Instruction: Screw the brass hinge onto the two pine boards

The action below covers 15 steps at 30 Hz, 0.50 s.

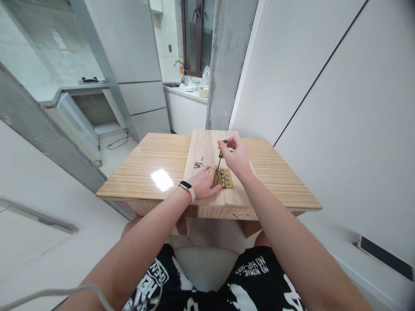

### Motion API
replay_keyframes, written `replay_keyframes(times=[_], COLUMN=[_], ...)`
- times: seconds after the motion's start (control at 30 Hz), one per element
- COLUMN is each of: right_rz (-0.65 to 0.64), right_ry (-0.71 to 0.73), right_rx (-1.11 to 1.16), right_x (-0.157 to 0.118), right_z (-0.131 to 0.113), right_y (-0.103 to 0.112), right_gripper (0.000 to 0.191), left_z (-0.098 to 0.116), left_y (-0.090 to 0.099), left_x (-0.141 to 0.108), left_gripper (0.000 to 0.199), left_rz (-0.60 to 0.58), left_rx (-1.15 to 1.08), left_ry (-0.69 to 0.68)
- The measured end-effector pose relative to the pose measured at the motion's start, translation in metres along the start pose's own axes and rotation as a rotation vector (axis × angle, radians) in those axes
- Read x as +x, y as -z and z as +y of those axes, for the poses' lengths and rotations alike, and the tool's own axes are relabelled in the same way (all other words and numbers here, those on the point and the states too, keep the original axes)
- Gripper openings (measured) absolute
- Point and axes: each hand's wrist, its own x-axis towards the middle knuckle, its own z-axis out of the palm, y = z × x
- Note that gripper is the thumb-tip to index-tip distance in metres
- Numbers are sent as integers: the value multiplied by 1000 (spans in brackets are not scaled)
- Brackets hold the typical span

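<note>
My right hand (237,155) is closed around the yellow and black handle of a screwdriver (221,153). Its shaft points down to the left leaf of a brass hinge (228,178). My left hand (206,180) lies on the boards with fingers stretched along the hinge's left side, partly covering that leaf. Beneath the hinge are two pale wooden boards (204,144) placed side by side, their seam running under the hinge. Several loose screws (197,165) lie on the left board, just beyond my left hand. Whether the screwdriver tip sits in a screw is too small to tell.
The boards rest across a glossy striped wooden table (129,172) with a drawer at its front. A white wall (340,108) rises close on the right. Behind the table stand a grey pillar (227,65) and a sink counter (186,93). A cable (65,290) crosses at lower left.
</note>
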Motion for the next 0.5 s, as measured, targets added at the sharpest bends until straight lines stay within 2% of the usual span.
replay_keyframes(times=[0.1, 0.23, 0.5], right_rz=[-13, -162, -340], right_ry=[-24, -58, -16], right_rx=[55, 143, 169], right_x=[0, -1, -2], right_z=[0, -5, -9], right_y=[0, 4, 13], right_gripper=[45, 50, 38], left_z=[1, 2, 1], left_y=[1, 1, 0], left_x=[0, 1, 1], left_gripper=[67, 67, 65], left_rz=[0, 4, 9], left_rx=[1, -4, -1], left_ry=[-5, -5, -3])
